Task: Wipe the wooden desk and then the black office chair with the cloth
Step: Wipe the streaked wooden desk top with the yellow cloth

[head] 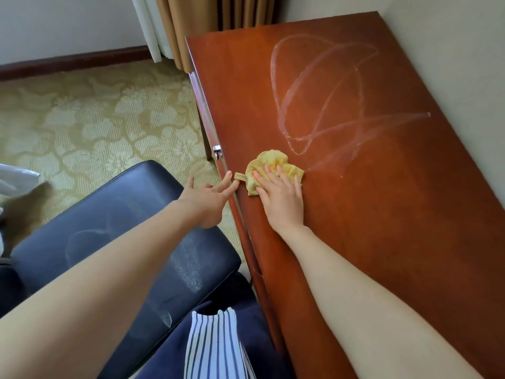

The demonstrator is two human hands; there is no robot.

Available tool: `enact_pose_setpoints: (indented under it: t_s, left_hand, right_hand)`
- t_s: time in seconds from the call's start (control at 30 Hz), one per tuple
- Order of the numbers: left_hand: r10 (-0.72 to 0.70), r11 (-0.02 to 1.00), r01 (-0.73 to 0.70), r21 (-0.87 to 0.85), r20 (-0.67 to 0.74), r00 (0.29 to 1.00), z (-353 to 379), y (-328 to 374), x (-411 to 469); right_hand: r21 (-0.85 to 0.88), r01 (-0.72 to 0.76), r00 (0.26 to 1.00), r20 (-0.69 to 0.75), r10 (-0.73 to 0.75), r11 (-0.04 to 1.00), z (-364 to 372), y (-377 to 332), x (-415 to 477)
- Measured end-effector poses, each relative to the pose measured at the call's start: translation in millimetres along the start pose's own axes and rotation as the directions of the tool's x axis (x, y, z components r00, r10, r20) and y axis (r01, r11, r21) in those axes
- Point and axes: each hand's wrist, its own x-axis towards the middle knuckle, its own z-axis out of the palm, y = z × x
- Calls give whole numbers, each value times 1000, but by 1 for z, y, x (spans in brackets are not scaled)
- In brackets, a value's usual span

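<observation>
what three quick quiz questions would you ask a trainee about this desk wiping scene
1. True or false: the right hand lies flat on the cloth, pressing it to the desk.
2. The white streaks lie: A) under the cloth, B) on the desk beyond the cloth, C) between the two hands.
3. What does the left hand hold?

Key: 1 true; 2 B; 3 nothing, its fingers are spread.

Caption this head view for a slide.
Right hand presses yellow cloth on wooden desk; left hand open at its edge.
</observation>
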Motion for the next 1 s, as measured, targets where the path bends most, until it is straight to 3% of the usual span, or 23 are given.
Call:
enact_pose_setpoints:
  t_s: [0.3, 0.6, 0.77, 1.0]
  left_hand:
    - [-35, 998, 38, -50, 48, 998, -5, 5, -2]
    - [-81, 992, 66, -108, -133, 988, 12, 23, 0]
    - [-93, 987, 68, -145, -176, 980, 14, 24, 2]
    - [-78, 989, 52, -135, -196, 978, 17, 21, 3]
  right_hand:
    - [13, 97, 995, 23, -98, 995, -3, 13, -65]
    - [31, 52, 991, -127, -48, 998, -1, 34, -149]
    - [19, -44, 976, -211, 47, 999, -14, 69, -143]
    - [0, -249, 959, -138, 246, 969, -42, 118, -97]
